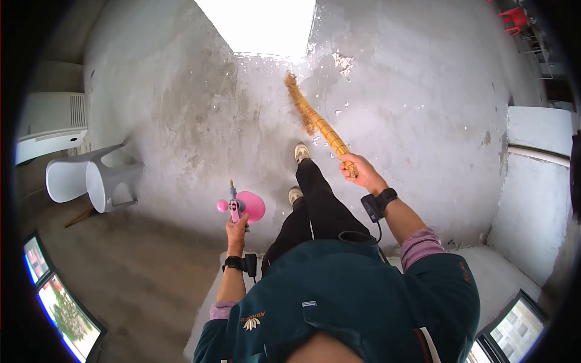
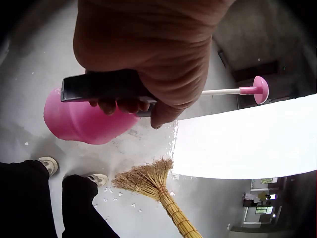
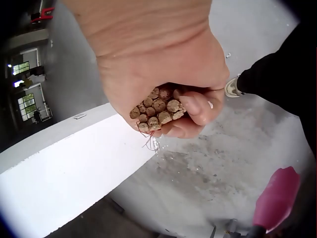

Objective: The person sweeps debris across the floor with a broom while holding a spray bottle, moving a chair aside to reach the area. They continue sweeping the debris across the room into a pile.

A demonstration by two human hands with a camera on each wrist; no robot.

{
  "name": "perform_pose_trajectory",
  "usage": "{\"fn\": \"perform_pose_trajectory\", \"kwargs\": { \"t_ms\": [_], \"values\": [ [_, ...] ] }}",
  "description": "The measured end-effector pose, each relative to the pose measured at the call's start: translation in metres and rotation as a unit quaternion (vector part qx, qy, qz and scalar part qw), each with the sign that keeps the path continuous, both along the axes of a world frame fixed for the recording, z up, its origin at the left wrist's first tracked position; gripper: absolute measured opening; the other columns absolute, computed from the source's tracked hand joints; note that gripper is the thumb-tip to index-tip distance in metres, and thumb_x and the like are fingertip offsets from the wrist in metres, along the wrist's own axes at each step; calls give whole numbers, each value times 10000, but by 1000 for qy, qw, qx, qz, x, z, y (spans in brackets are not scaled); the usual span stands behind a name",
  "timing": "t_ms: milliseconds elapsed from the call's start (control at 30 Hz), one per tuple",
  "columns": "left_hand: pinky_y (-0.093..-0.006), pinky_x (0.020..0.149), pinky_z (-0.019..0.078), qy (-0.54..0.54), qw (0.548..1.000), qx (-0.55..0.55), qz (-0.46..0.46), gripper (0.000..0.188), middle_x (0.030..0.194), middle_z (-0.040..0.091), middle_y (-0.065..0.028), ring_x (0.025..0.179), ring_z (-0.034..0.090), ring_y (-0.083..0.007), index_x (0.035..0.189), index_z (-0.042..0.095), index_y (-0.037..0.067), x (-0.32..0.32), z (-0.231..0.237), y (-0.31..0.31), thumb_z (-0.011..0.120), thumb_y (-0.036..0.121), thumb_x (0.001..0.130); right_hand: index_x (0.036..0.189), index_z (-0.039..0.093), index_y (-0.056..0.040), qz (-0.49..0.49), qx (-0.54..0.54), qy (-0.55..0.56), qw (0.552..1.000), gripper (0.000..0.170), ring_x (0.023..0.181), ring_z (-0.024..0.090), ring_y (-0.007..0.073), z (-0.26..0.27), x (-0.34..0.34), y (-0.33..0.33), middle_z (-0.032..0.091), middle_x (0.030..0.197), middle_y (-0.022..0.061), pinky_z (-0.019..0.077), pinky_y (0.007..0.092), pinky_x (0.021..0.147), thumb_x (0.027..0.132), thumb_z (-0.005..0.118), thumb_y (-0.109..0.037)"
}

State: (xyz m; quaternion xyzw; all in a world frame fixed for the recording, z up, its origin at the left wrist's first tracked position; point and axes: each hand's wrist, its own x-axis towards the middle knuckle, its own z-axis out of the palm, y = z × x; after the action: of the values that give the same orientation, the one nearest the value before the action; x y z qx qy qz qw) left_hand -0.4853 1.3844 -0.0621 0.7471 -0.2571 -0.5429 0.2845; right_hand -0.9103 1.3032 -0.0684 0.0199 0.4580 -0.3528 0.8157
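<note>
Many small bright bits (image 1: 342,63) lie spread on the grey floor (image 1: 181,133) near the broom (image 1: 327,132), so I judge the work is not complete, though how much is done I cannot tell. The right hand (image 1: 365,175) has its fingers curled round the broom's handle, brush end towards the floor. The left hand's (image 1: 236,231) fingers grip the pink sprayer (image 1: 253,207), whose contents are not visible.

Passage ahead is blocked by the white block (image 1: 263,27); room is left over the floor (image 1: 193,121) between the broom (image 1: 330,136) and the chair (image 1: 100,178).
</note>
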Motion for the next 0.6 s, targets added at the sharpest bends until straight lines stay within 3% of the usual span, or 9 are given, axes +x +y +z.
{"fn": "perform_pose_trajectory", "kwargs": {
  "t_ms": [233,367,500,600],
  "values": [
    [-229,491,380,-47,999,23,-14,167,613,519,7,532,478,-79,758,560,44,13,6,54,673,154,703,837,437,-71,26,77,-120,989,194,441,434,118,-36,86,49,475,602,49,318,228,384,746,587,-156],
    [-227,495,380,-67,998,20,6,168,618,519,6,532,475,-82,759,561,43,6,7,76,671,149,691,809,434,-60,-5,114,-134,984,169,448,437,133,-68,90,42,470,603,59,316,228,391,738,571,-129],
    [-254,528,404,-160,981,36,-101,182,629,530,-16,551,472,-96,754,556,9,-22,12,80,657,137,674,806,441,-45,-57,155,-146,975,142,482,448,110,-103,14,18,454,607,45,317,215,390,763,541,-138],
    [-272,548,416,-224,961,34,-157,188,632,531,-25,567,470,-100,752,554,-6,-55,9,75,649,134,670,821,457,-31,-35,105,-65,992,159,459,426,89,-93,-70,-18,464,611,48,305,173,356,770,544,-154]
  ]
}}
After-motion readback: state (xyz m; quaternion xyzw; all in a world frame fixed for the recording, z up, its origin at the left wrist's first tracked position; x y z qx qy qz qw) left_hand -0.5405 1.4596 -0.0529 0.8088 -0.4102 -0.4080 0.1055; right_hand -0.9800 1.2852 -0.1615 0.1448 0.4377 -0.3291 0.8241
